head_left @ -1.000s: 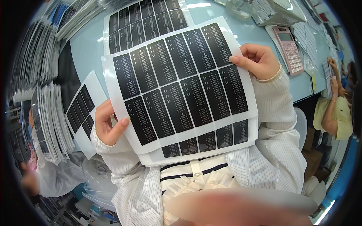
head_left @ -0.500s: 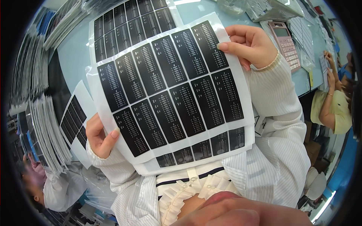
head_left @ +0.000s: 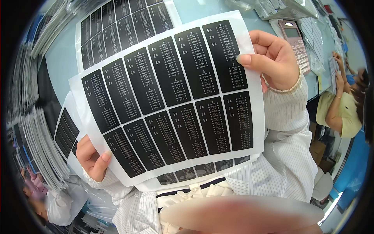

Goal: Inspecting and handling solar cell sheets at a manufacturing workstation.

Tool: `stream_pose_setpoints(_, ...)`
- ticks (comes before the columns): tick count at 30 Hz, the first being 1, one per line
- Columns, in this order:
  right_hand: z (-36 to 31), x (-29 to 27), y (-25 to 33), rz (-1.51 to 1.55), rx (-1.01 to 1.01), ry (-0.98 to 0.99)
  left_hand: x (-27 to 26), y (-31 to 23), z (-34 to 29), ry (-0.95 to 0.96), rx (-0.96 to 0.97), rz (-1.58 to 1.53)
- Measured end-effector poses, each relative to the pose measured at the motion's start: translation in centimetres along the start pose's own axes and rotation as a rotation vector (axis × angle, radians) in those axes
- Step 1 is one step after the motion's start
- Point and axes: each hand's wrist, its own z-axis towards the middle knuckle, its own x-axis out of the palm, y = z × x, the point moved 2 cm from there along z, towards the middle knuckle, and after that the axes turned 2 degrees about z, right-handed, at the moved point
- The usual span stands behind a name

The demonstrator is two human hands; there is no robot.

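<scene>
A white sheet of black printed labels [head_left: 177, 74] is held up between both my hands, tilted toward me. The labels form two rows of tall dark rectangles with fine pale markings. My left hand [head_left: 93, 158] pinches its lower left edge, thumb on top. At the upper right edge my right hand [head_left: 274, 60] grips it, thumb on the printed face and fingers behind. Beneath its lower edge shows part of another label sheet [head_left: 204, 170], against my striped shirt; what supports that one is hidden.
Another label sheet [head_left: 117, 23] lies on the pale blue table [head_left: 62, 66] beyond. More label sheets [head_left: 65, 134] are at the left, near stacked sheets [head_left: 43, 144]. A pink calculator [head_left: 298, 48] and plastic bags [head_left: 269, 7] lie at the right. Other people [head_left: 339, 105] sit on both sides.
The held sheet has come closer to my view and looks larger, spreading lower and left. My left hand has shifted down and left, my right hand slightly right. Both grips stay.
</scene>
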Motion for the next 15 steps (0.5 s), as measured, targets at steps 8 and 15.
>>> stream_pose_setpoints(8, -0.06, -0.22, -0.27, 0.076, 0.076, 0.072, 0.10, 0.03, -0.26, 0.025, -0.035, -0.010)
stream_pose_setpoints(15, 0.00, -0.18, -0.69, 0.087, -0.027, -0.004, -0.27, 0.29, -0.67, 0.049, -0.105, -0.036)
